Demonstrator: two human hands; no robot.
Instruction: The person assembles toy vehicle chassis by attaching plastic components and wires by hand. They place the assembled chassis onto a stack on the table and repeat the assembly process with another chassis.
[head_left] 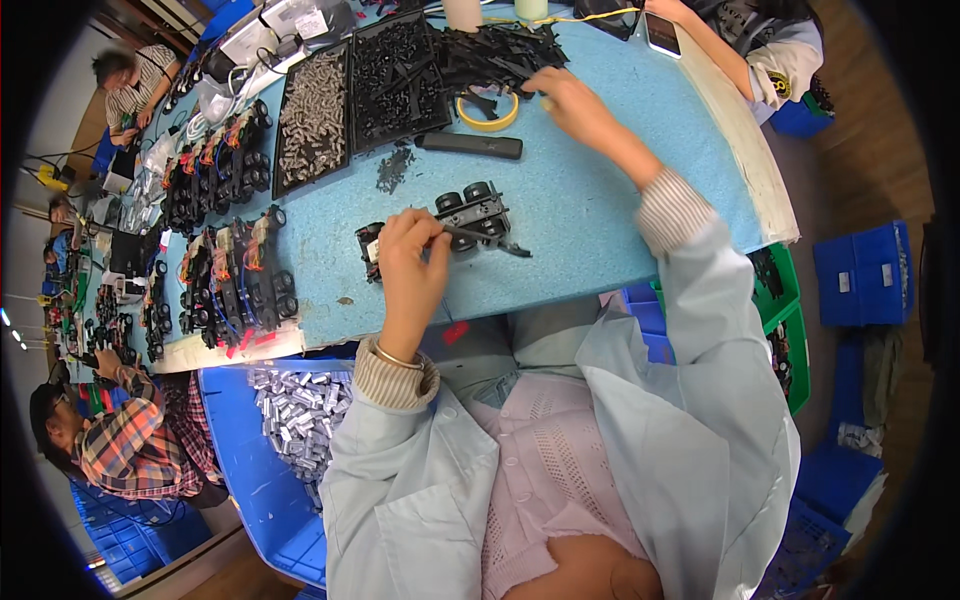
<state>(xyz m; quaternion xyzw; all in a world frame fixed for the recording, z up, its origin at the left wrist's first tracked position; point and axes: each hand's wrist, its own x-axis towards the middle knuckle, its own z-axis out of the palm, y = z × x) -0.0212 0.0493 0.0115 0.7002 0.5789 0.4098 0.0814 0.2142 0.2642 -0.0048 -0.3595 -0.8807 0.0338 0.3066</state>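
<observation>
A black toy truck chassis (478, 217) with wheels lies on the blue table mat, its wheels turned up. My left hand (408, 262) is closed at its left end, thumb and forefinger pinching a slim black plastic part (490, 240) that slants across the chassis. The palm hides some of the chassis. Farther off, my right hand (578, 108) reaches over the edge of a heap of black plastic strips (500, 55), fingers stretched and apart, with nothing visible in them. Just left of that hand, a yellow tape roll (487, 124) lies flat.
A black bar-shaped tool (470, 146) and loose small black bits (395, 170) lie beyond the chassis. Trays hold silver screws (313, 115) and black parts (395, 75). Wired chassis (235, 275) stand in rows at left. Blue bin (235, 430) below holds metal pieces. Other people sit nearby.
</observation>
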